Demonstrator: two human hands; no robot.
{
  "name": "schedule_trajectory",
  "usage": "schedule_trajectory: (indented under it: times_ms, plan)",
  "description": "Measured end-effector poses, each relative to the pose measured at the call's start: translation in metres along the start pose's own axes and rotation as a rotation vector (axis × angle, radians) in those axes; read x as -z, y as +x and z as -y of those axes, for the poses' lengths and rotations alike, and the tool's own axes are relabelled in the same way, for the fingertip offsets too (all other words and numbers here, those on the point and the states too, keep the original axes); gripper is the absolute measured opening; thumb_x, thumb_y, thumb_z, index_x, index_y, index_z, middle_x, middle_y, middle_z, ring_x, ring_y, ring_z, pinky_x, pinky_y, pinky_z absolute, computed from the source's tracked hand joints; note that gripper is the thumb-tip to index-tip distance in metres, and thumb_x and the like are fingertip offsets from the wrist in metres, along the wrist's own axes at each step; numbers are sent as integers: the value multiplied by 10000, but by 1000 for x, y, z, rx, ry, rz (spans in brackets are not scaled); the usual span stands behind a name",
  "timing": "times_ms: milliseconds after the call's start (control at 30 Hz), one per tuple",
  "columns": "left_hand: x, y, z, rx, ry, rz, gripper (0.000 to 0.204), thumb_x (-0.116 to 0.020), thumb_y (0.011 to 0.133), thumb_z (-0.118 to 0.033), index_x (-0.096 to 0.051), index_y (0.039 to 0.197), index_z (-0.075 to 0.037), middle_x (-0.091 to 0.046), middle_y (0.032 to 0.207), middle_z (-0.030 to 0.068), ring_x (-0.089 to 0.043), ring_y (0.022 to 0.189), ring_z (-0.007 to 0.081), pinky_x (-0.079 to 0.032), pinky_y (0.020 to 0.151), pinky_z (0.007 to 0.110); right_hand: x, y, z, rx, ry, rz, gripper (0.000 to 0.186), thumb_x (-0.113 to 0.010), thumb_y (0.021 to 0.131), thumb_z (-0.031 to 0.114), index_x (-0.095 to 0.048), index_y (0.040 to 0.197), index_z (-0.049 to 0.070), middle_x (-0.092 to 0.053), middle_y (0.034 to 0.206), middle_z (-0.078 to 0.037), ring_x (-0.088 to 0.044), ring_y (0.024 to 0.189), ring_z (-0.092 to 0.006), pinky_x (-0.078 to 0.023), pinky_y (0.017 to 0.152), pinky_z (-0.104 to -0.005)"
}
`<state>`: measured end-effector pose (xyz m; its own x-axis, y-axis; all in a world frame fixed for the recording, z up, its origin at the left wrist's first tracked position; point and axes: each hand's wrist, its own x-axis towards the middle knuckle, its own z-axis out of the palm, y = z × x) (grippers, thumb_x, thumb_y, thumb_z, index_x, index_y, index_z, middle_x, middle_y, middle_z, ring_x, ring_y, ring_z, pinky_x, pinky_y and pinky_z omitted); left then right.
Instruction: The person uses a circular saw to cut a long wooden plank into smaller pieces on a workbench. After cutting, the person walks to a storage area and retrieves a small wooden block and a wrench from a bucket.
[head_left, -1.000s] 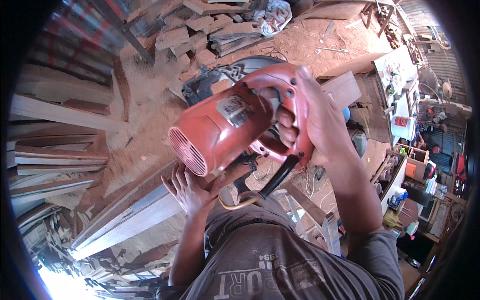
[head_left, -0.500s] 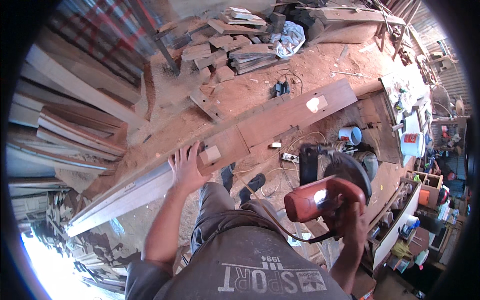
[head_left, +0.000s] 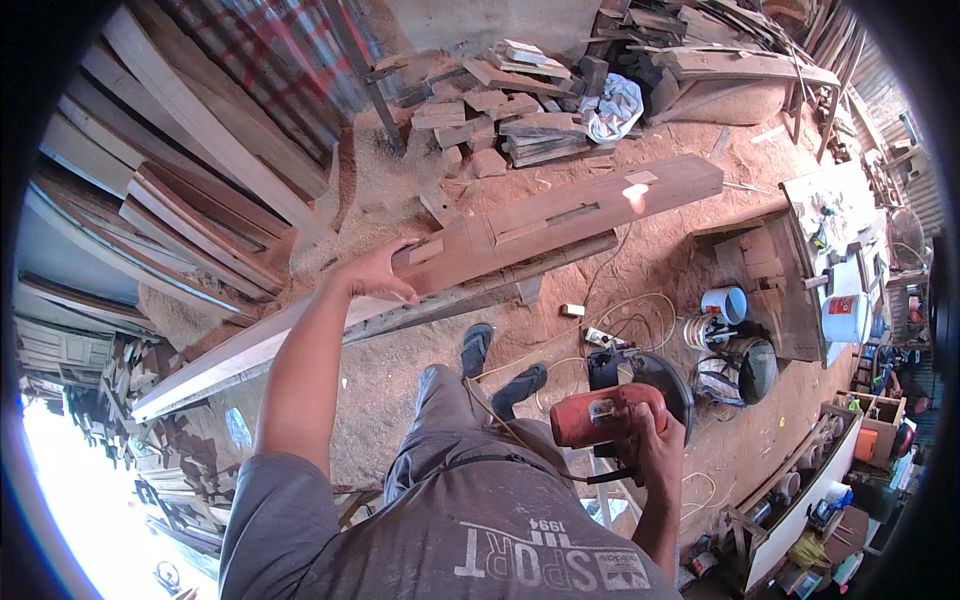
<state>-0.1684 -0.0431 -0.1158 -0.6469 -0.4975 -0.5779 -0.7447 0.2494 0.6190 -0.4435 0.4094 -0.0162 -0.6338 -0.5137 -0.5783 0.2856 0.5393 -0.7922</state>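
Observation:
A long thick wooden plank (head_left: 470, 245) runs diagonally in front of me, its far end up to the right. My left hand (head_left: 382, 274) grips it across its width, thumb on the near edge and fingers over the far edge. The plank lies above a darker timber (head_left: 520, 276) and sits tilted on it. Slots and lighter rectangular patches mark its upper face. My right hand (head_left: 655, 448) is closed round the handle of a red circular saw (head_left: 590, 418), held by my right hip apart from the plank. The saw's cord trails across my trousers.
Extension leads and a power strip (head_left: 603, 338) lie on the dusty floor by my sandals (head_left: 520, 385). Buckets (head_left: 724, 305) stand to the right beside a wooden bench (head_left: 775, 275). Offcuts (head_left: 520, 115) are piled at the back, and long boards (head_left: 220, 120) lean at the left.
The plank has shifted away and rolled, showing the timber below along its near side. My left hand has moved away with it. The saw has come lower and closer to my body.

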Motion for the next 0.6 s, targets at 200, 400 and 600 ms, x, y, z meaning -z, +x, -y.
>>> schedule_trajectory:
  times_ms: [200, 400, 600]
  plan:
    - [3, 10, 8, -4, -101, 40, 1204, -974, 516, -222, -404, 1573, -126, -549, 1477, 157, -529, 1343, 273, -400, 1132, 379, 1, -1, -6, 87, -45, -3, 288, -657, 1039, 316, -669, 981, 35, -570, 653, 46, -494, 506, -35, -378, 455, -211]
    - [5, 8, 9, 10, -102, 43, 1192, -963, 528, -197, -396, 1574, -123, -561, 1457, 149, -540, 1315, 265, -400, 1122, 368, 2, 3, -11, 60, -64, 20, 294, -668, 1031, 327, -653, 974, 39, -558, 641, 46, -494, 493, -41, -378, 439, -221]
    - [-25, -8, -1, -63, 180, -184, 1222, -985, 532, -311, -365, 1569, -128, -501, 1503, 177, -481, 1392, 345, -375, 1159, 455, 1, 0, -10, -28, -58, 13, 367, -714, 990, 323, -686, 1111, -23, -681, 862, -33, -621, 701, -94, -510, 614, -268]
